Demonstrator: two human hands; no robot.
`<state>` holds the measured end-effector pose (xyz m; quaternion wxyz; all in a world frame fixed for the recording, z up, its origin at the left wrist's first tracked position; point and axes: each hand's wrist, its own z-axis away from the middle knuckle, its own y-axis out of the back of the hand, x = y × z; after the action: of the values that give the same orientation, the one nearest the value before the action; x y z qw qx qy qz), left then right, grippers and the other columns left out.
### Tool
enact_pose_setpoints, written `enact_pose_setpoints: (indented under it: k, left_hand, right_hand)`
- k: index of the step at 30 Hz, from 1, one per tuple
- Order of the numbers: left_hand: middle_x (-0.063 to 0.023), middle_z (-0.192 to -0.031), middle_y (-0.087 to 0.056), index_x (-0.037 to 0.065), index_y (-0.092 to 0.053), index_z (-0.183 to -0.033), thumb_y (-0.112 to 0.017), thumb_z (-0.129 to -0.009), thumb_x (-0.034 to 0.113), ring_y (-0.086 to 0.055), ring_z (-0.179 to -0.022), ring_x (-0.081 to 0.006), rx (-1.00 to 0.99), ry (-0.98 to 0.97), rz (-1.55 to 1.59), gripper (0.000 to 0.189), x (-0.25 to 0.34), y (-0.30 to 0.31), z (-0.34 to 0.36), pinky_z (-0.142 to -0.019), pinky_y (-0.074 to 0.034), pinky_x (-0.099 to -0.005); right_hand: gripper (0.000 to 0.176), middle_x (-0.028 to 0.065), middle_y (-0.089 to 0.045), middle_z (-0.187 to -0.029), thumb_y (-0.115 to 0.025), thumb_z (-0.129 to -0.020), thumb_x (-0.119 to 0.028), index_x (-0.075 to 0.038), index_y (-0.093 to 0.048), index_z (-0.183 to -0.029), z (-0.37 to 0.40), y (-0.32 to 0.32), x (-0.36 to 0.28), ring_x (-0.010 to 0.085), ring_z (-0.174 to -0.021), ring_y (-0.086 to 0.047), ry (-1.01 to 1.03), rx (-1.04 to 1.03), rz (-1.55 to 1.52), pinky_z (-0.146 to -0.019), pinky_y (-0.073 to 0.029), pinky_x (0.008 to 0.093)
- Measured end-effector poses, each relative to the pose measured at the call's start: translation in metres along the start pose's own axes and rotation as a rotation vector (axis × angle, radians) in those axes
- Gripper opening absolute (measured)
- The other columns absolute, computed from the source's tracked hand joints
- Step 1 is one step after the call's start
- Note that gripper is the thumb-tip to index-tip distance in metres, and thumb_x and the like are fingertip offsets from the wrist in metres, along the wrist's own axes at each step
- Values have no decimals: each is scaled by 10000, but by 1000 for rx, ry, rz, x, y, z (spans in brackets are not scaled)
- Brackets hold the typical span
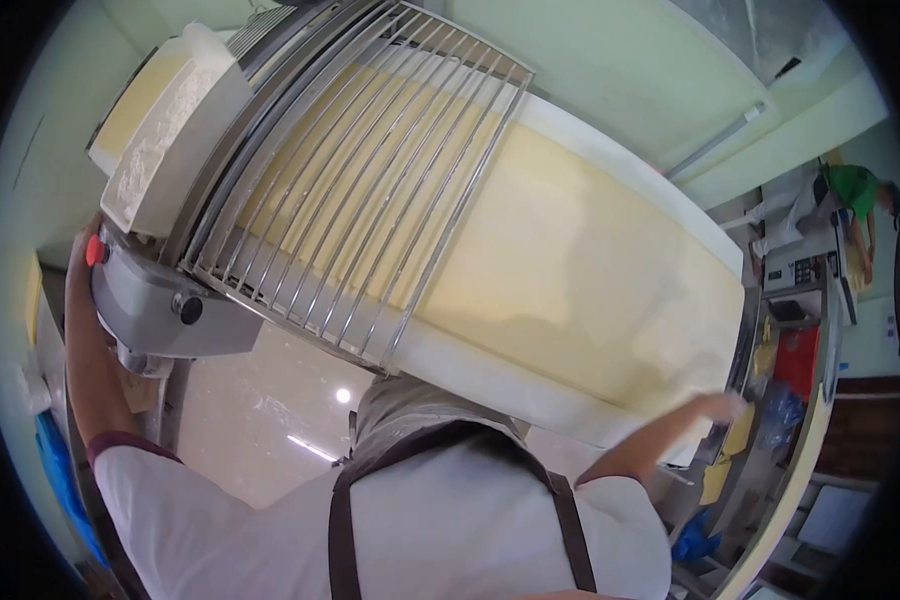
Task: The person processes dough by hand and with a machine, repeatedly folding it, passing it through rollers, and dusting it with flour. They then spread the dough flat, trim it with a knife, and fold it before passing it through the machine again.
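A long pale yellow sheet of dough (580,250) lies on the white belt (490,372) of a dough sheeter and runs under its wire guard (390,190). My left hand (83,243) is at the far left, against the machine's grey control box (170,300), close to the red knob (96,250). The box and the tray above hide most of its fingers. Motion blurs my right hand (718,408), which is over the near right end of the belt, beside the dough's edge. Whether it grips anything does not show.
A white tray of flour (175,120) sits on top of the sheeter. More dough (135,105) shows beyond it. To the right, a person in a green top (852,188) bends over a work surface. A red container (797,362) and plastic bags (780,415) are near the belt's end.
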<state>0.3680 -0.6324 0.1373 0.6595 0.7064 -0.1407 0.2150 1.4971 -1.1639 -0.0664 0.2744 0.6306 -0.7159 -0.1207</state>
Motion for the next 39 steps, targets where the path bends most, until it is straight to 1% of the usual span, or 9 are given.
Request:
enact_pose_setpoints:
  k: [5, 13, 20, 21, 24, 27, 31, 35, 39]
  left_hand:
    - [-163, -1145, -611, -20, -515, -1271, -399, -969, 385, -577, -1022, -261, 0, 14, 1, 518, 7, 2, 3, -939, -422, -381]
    - [-162, -1133, -619, -18, -525, -1260, -401, -966, 381, -585, -1010, -262, -16, 38, 11, 511, -3, 4, 9, -930, -429, -385]
    - [-162, -1123, -626, -16, -535, -1250, -402, -964, 378, -592, -999, -262, -23, 27, 34, 505, -31, 6, 16, -923, -434, -388]
    - [-161, -1122, -626, -15, -536, -1249, -403, -963, 378, -593, -997, -262, -24, 27, 34, 504, -36, 6, 16, -922, -435, -388]
    - [-161, -1118, -629, -15, -540, -1245, -403, -962, 376, -595, -993, -262, -18, 18, 27, 501, -40, 7, 5, -918, -438, -390]
    - [-161, -1113, -632, -14, -544, -1241, -404, -961, 375, -598, -988, -262, -17, 22, 41, 499, -40, 5, 3, -915, -440, -391]
    - [-161, -1108, -636, -13, -549, -1235, -405, -960, 373, -602, -982, -262, -36, 21, 39, 495, -41, 5, 7, -911, -443, -393]
    - [-160, -1102, -640, -12, -555, -1230, -406, -959, 371, -606, -976, -263, -45, -4, 46, 492, -46, -6, -8, -907, -447, -394]
    - [-160, -1096, -643, -11, -560, -1224, -407, -957, 370, -610, -970, -263, -44, -49, 58, 489, -52, -10, -18, -902, -450, -396]
  right_hand:
    - [531, 187, -546, -1266, -337, -996, -402, 1, -488, -1308, 100, 162, -112, 295, -1238, -456, 107, -732, -1344, -1065, -319, 425]
    - [839, 187, -257, -1509, -278, -919, -656, 0, -279, -1443, 19, 92, -162, 336, -1410, -208, 179, -812, -300, -1086, -230, 566]
    - [692, 266, -292, -1467, -516, -899, -334, 78, -291, -1407, 129, 316, -386, 382, -1381, -248, 1244, -338, -996, -1145, -153, 488]
    - [622, 240, -350, -1443, -557, -842, -278, 33, -403, -1358, 130, 409, -368, 366, -1359, -295, 1279, -722, -1411, -1129, -179, 517]
    - [665, 224, -388, -1419, -543, -833, -256, -27, -328, -1420, 117, 399, -395, 347, -1320, -364, 1627, -579, -1138, -1110, -200, 549]
    - [755, 250, -179, -1519, -428, -939, -413, 81, -167, -1446, 10, 251, -484, 341, -1431, -140, 783, -770, -1028, -1144, -41, 529]
    - [797, 251, -173, -1520, -458, -922, -467, 97, -212, -1428, 96, 295, -398, 360, -1430, -132, 1151, -82, -1035, -1141, -94, 540]
    - [861, 241, -180, -1521, -559, -874, -429, 68, -159, -1453, 126, 323, -184, 369, -1427, -120, 921, -833, -867, -1158, -65, 475]
    - [782, 238, -205, -1513, -307, -965, -544, 83, -231, -1426, 66, 152, -66, 350, -1417, -171, 68, -899, -232, -1111, -213, 517]
